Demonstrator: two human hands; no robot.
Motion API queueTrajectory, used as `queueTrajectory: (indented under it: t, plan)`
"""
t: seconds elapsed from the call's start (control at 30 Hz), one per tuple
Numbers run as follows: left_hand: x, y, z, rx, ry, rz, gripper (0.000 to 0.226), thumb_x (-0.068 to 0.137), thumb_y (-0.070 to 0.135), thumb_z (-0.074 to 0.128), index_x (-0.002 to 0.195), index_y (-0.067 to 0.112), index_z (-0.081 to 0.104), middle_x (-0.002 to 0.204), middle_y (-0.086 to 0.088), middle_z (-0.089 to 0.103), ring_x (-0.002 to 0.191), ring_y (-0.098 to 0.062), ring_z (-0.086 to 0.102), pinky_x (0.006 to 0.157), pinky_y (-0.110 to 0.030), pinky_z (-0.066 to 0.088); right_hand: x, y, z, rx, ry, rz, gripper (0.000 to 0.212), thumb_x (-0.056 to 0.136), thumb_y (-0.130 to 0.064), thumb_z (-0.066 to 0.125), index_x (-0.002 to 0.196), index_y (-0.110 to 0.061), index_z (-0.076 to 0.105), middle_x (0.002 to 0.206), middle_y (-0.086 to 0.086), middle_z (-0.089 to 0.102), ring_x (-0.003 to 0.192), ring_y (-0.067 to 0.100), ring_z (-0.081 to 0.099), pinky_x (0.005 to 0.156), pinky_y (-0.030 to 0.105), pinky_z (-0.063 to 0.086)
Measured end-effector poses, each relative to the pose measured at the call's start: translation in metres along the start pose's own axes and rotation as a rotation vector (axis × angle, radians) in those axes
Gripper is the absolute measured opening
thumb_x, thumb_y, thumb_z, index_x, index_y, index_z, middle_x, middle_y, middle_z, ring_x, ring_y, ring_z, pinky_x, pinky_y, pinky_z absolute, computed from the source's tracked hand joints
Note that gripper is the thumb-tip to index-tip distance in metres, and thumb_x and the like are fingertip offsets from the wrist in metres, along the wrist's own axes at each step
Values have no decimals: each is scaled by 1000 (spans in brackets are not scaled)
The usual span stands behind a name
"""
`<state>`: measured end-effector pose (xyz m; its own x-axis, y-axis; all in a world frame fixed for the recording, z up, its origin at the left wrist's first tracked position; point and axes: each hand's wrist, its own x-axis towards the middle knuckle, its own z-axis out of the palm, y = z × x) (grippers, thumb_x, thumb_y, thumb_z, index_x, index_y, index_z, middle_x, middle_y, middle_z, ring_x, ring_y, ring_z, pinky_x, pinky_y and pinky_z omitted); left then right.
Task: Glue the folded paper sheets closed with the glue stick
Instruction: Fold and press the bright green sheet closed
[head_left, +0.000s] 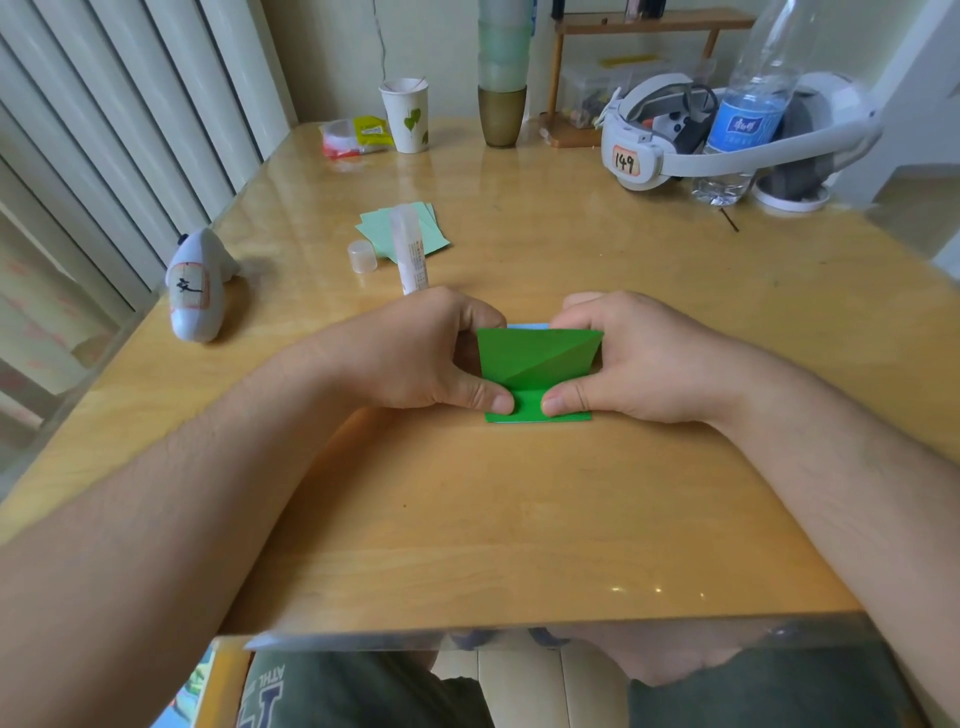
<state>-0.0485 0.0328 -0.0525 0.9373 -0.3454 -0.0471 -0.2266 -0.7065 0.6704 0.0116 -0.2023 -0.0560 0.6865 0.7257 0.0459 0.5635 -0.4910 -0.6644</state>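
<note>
At the centre of the frame the left hand (436, 353) and right hand (623, 358) both pinched the green paper (535, 358) on the surface (519, 519), thumbs on its lower flap; light and floppy, it seemed best held by its edges, the uncapped glue stick (410, 249) lying just beyond.

Read "149", handwritten on an orange label on the white plastic headset (636, 161), far beyond the right hand (631, 358).

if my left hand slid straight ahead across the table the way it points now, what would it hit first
Probably the glue stick, lying uncapped just beyond your left hand, with its cap beside it on the left. Depth is hard to judge here.
</note>
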Motion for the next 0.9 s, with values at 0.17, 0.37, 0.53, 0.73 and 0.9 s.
queueTrajectory:
  t: [0.17, 0.37, 0.53, 0.73, 0.9]
  plan:
    - [1, -1, 0, -31, -25, 24, 27, 78, 28, 93, 77, 25, 67, 67, 11, 62, 62, -8, 54, 58, -28, 43, -1, 4, -3, -4, 7, 9, 28, 67, -30, 97, 81, -31, 73, 85, -14, 60, 81, 11, 61, 81, 41, 54]
    - [1, 3, 1, -6, 24, 12, 28, 76, 29, 94, 89, 28, 69, 83, 21, 72, 75, -2, 66, 68, -22, 53, -1, 0, -2, 63, 9, 26, 35, 67, -31, 98, 84, -45, 72, 85, -23, 68, 80, 0, 65, 73, 31, 51]
    - [6, 9, 5, 117, 119, -24, 41, 72, 42, 94, 84, 33, 55, 83, 15, 57, 72, 3, 54, 59, -13, 38, 2, -2, 5, 18, 70, 68, 40, 64, -36, 98, 90, -31, 69, 79, -19, 73, 77, 1, 67, 68, 26, 50]
    - [3, 10, 5, 85, 86, 0, 31, 77, 33, 92, 80, 26, 62, 77, 11, 60, 69, -3, 55, 58, -16, 41, 2, -2, 3, 5, 9, 1, 42, 71, -30, 96, 66, -53, 62, 66, -32, 59, 61, -8, 54, 53, 11, 35]
    - [-1, 4, 1, 55, 68, -7, 28, 81, 28, 90, 80, 16, 65, 73, 7, 63, 64, -12, 54, 57, -27, 45, 1, 7, -2, 2, 31, 35, 27, 72, -35, 94, 86, -37, 72, 88, -21, 71, 83, 1, 66, 76, 31, 54]
